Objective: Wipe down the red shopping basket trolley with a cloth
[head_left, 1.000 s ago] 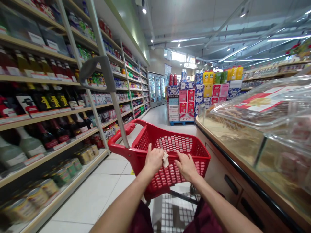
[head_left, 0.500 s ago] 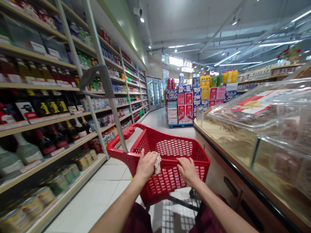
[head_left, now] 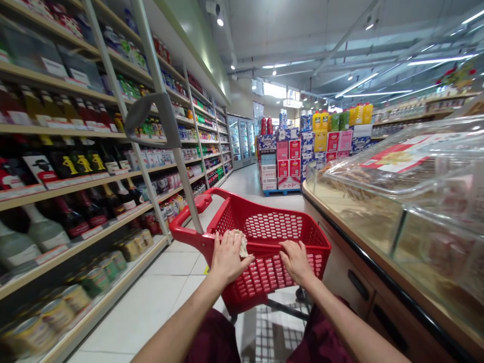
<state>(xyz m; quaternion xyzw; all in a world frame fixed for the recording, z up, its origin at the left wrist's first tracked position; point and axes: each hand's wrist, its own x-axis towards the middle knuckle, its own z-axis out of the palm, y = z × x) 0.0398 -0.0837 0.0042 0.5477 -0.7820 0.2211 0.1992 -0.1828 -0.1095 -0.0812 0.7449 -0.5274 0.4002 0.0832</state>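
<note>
A red plastic shopping cart (head_left: 260, 269) with a perforated basket stands right in front of me, its side rim facing me. My left hand (head_left: 230, 257) lies over that rim and presses a crumpled off-white cloth (head_left: 243, 245) against it; most of the cloth is under the fingers. Further right along the same rim, my right hand (head_left: 297, 259) has its fingers curled over the edge, with no cloth showing in it. A grey metal pole with a looped grey plastic handle (head_left: 155, 121) rises from the cart's left end.
Shelves of bottles and cans (head_left: 94, 176) run along the left. On the right, a counter with a clear plastic cover (head_left: 393, 166) stands close to the cart. Ahead are stacked drink boxes (head_left: 289, 164) on a blue pallet and glass-door fridges (head_left: 242, 138).
My left hand has shifted slightly, its thumb now spread to the right below the cloth. The right hand keeps its place on the rim. The cart appears slightly further right.
</note>
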